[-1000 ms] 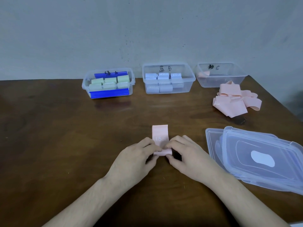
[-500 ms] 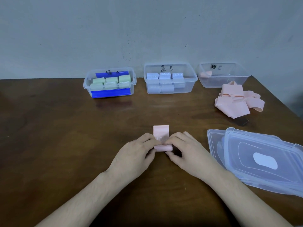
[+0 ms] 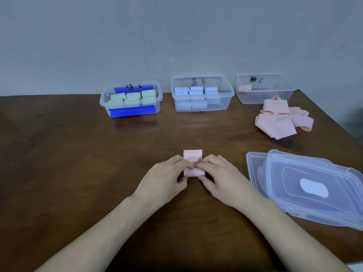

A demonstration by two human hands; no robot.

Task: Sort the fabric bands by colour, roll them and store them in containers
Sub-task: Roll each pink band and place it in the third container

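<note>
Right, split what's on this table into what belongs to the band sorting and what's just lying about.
Job in hand: pink band gripped by left hand and right hand; loose pink pile; green box; blue box; pink box.
Lying about: stacked lids.

A pink fabric band [image 3: 193,163], partly rolled, lies at table centre, its flat tail toward 12 o'clock. Loose pink bands [image 3: 282,119] are heaped at 2 o'clock. Along the far edge stand three clear containers: green rolls [image 3: 127,99] at 11, blue rolls [image 3: 196,97] at 12, container C [image 3: 275,95] at 1, one pink piece inside.
</note>
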